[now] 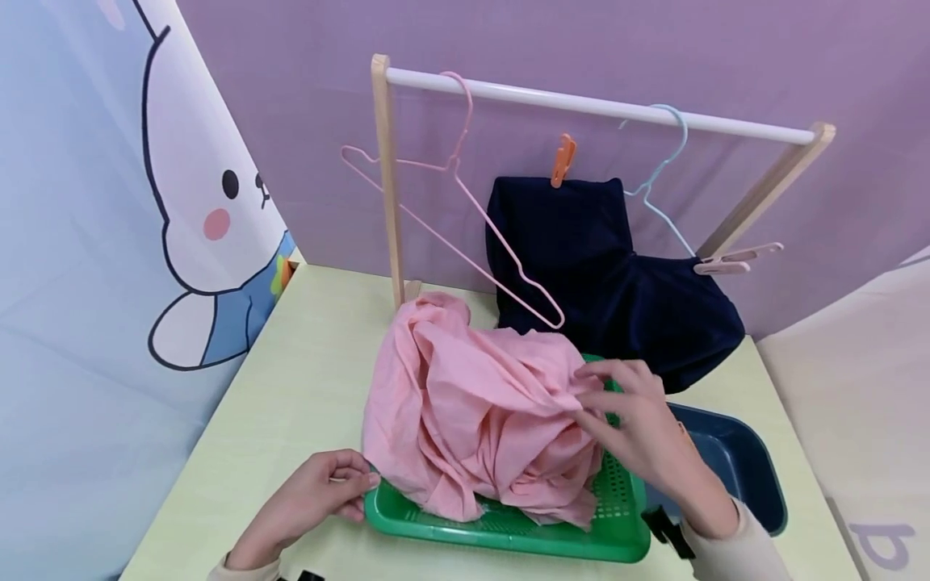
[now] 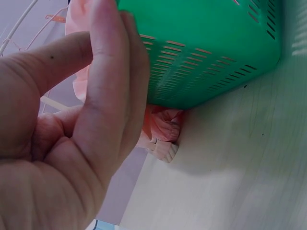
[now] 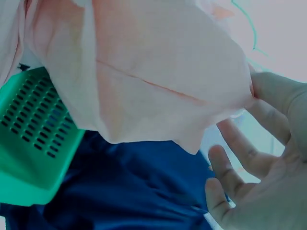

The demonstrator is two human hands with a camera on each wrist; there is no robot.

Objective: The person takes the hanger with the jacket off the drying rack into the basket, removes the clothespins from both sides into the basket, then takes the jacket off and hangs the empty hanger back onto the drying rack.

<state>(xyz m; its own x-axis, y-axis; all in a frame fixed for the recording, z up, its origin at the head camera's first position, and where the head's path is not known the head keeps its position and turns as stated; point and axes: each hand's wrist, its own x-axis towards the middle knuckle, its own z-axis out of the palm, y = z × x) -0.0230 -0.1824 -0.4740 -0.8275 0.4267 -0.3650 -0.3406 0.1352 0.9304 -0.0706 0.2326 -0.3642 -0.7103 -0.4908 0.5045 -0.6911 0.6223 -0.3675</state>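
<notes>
A crumpled pink cloth (image 1: 472, 395) is heaped in a green plastic basket (image 1: 508, 537) and hangs over its far left side. My right hand (image 1: 639, 420) pinches a fold at the cloth's right between thumb and index finger. In the right wrist view that cloth (image 3: 158, 86) stretches out from the fingertips, while the other fingers (image 3: 235, 148) stay spread off it. At the basket's near left corner, my left hand (image 1: 320, 492) grips the rim. The left wrist view shows its fingers (image 2: 108, 81) against the perforated basket wall (image 2: 206, 52).
Behind stands a wooden rack with a white rail (image 1: 567, 98). A pink hanger (image 1: 501, 234) and a light blue hanger (image 1: 657, 173) hang there. Dark navy clothing (image 1: 581, 250) carries an orange clothespin (image 1: 563, 161) and a pale pink clothespin (image 1: 726, 265). A dark blue bin (image 1: 756, 460) sits right.
</notes>
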